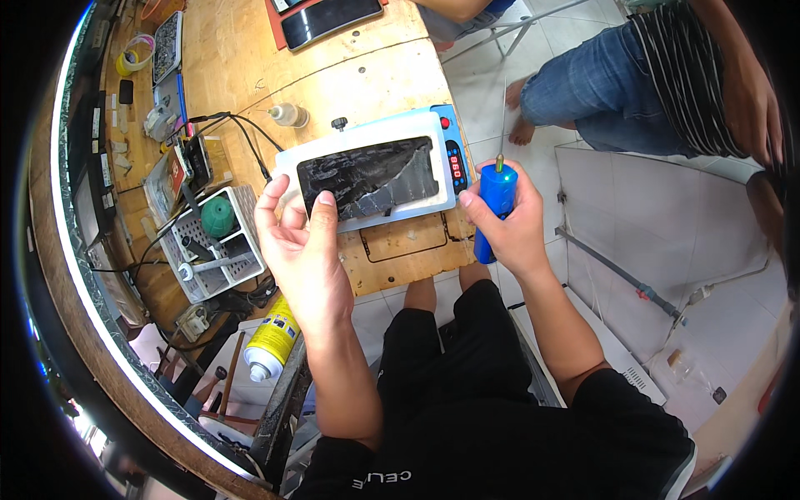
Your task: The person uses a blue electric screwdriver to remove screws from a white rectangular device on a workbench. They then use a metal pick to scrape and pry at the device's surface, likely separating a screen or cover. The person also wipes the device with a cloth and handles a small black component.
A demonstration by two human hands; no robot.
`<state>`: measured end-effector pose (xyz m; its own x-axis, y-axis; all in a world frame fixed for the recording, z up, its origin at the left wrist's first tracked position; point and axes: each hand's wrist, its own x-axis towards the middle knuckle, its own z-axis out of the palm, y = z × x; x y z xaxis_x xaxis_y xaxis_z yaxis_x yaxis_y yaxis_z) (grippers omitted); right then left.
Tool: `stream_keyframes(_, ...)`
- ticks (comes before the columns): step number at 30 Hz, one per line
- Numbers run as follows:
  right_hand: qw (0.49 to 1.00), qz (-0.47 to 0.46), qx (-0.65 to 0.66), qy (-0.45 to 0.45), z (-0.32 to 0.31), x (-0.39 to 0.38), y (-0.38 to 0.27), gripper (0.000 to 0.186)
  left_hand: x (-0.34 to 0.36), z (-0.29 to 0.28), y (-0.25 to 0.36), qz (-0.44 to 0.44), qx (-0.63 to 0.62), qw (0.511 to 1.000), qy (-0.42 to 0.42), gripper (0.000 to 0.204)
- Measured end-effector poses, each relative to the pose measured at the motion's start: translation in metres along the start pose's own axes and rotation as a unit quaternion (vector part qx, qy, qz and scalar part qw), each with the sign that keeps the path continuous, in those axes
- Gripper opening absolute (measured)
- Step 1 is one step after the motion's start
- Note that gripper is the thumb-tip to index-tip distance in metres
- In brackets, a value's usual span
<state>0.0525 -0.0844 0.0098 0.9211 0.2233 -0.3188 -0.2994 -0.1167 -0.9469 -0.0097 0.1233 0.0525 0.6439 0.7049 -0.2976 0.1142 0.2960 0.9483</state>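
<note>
A blue-and-white heating plate machine (pixel 398 218) with a lit red display sits at the table's front edge. On its pad lies a black phone screen (pixel 371 177), its surface smeared and partly peeled to grey along the lower right. My left hand (pixel 307 250) rests at the machine's left end, its thumb on the screen's lower left part and its other fingers spread apart past the edge. Just right of the machine, my right hand (pixel 515 221) is wrapped round a blue handheld power tool (pixel 497 190), whose brass-coloured tip points away from me.
A white basket (pixel 203 282) of tools stands at left, with a yellow spray can (pixel 273 340) near it. A small bottle (pixel 289 115) stands behind the machine. Another phone (pixel 329 21) lies farther back. Black cables (pixel 236 125) cross the table. A person in jeans (pixel 596 87) is at right.
</note>
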Motion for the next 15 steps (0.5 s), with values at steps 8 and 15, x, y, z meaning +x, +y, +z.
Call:
stream_keyframes(8, 1.000, 0.007, 0.019, 0.013, -0.004, -0.022, 0.007, 0.040, -0.006, -0.018, 0.011, 0.206, 0.407, 0.883, 0.108, 0.034)
stream_keyframes(15, 0.962, 0.066, 0.125, -0.232, 0.008, -0.076, -0.003, 0.077, 0.001, -0.037, -0.013, 0.276, 0.378, 0.884, 0.006, 0.023)
